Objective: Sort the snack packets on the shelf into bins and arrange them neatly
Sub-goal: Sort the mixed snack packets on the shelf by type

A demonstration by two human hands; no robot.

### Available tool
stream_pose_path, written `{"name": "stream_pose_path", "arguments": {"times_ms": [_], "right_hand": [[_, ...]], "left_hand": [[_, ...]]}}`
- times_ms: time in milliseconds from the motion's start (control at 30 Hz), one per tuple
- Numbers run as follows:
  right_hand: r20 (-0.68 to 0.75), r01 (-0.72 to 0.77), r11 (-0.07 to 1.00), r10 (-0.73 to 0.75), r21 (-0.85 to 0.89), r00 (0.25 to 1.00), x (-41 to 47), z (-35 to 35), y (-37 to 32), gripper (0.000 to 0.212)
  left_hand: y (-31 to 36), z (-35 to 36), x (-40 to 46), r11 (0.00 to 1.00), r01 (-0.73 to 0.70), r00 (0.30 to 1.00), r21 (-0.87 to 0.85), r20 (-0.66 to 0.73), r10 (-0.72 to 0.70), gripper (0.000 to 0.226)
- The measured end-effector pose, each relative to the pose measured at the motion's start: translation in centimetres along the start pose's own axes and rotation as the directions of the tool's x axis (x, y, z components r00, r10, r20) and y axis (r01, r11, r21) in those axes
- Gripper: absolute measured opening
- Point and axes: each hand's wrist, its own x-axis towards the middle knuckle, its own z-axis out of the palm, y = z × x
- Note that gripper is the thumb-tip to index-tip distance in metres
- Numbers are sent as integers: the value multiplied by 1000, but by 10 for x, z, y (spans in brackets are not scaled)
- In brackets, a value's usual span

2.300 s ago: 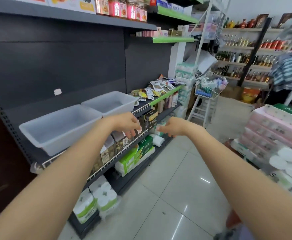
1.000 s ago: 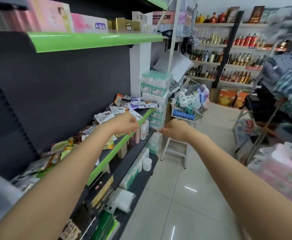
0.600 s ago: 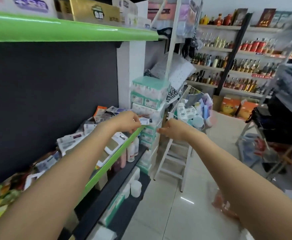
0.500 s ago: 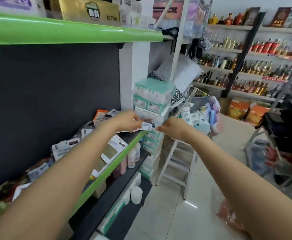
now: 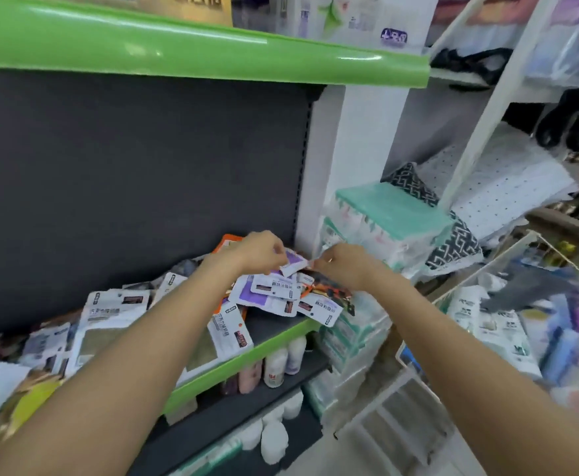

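Hands both over far-right end of shelf [image 5: 283, 329]: left hand [image 5: 259, 250] and right hand [image 5: 344, 264] each pinch an end of one small white packet [image 5: 293, 268] above loose packet pile [image 5: 281, 297].

A single wide-angle head view looks forward and down along both outstretched forearms, facing the right end of a green-edged shelf [image 5: 281, 333] at close range. The aisle floor [image 5: 319, 458] falls below, bent by the lens.

Both forearms are bare, no sleeves in view (a ring [image 5: 330, 259] sits on one finger).
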Motion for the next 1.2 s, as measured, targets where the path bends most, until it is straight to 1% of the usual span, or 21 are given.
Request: {"name": "stream_pose_path", "arguments": {"times_ms": [100,200,300,367,500,600,667,767,867,933,1033,1133,1200], "right_hand": [[53,118,993,-116,-20,992,32,-2,6,40],[105,226,972,-231,57,967,59,4,3,36],[156,335,938,-345,90,925,82,15,-12,41],[174,388,911,-408,141,896,94,24,-27,44],[217,445,877,-477,182,852,115,44,-63,42],[208,478,862,-506,170,837,131,59,-86,42],[191,481,860,-508,172,840,145,71,-97,39],[178,467,869,-492,162,852,168,92,-114,28],[192,455,879,-476,146,858,189,115,-127,25],[191,451,884,-466,120,864,197,128,-132,28],[234,458,887,-459,64,857,204,142,-136,40],[300,431,896,-443,109,845,210,153,-137,53],[318,455,882,-469,120,824,214,159,-136,57]], "left_hand": [[-4,4,9,993,113,989,-29,-89,-115,16],[-18,3,3,970,235,948,-67,-206,-244,15],[-36,2,-12,928,343,882,-143,-289,-371,21],[-49,0,-23,900,406,841,-158,-322,-436,23],[-80,-4,-37,846,494,752,-201,-390,-531,24],[-106,-7,-40,816,525,689,-243,-442,-575,23],[-132,-6,-40,807,538,682,-243,-437,-587,28],[-173,-3,-35,791,560,704,-249,-360,-612,35],[-208,5,-32,789,596,727,-148,-319,-608,52],[-229,13,-32,773,628,725,-87,-295,-622,69],[-256,28,-34,726,684,689,-70,-262,-675,88],[-267,40,-33,722,689,690,-63,-248,-680,93],[-269,41,-32,714,699,684,-43,-250,-685,95]]}}
